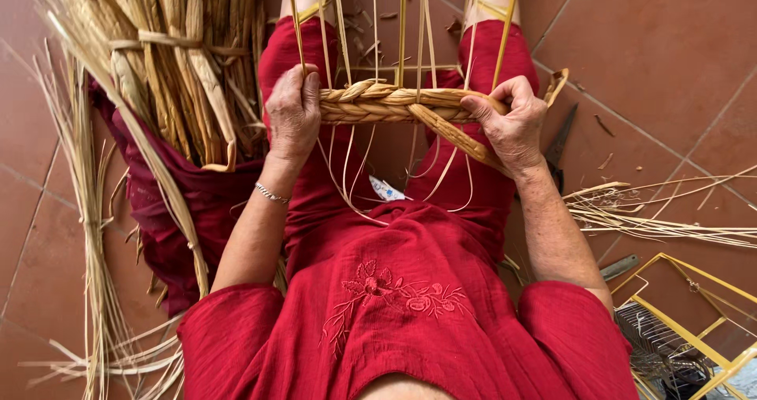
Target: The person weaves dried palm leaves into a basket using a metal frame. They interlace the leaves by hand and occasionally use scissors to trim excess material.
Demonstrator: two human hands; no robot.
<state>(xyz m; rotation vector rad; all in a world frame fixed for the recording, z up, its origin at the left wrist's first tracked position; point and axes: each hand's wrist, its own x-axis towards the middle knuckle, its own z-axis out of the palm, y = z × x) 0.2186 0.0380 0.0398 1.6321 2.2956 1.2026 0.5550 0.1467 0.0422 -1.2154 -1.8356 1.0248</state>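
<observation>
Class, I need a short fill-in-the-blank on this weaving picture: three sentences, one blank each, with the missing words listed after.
1. Both hands, the left hand and the right hand, grip a braided straw band stretched across thin upright ____ strips.
2. The left wrist wears a thin ____.
3. A tied bundle of dried straw lies on a dark red cloth on the person's ____ side.

Missing words: yellow; bracelet; left

Tan plaited straw braid (394, 104) horizontal across lap, taut.
</observation>
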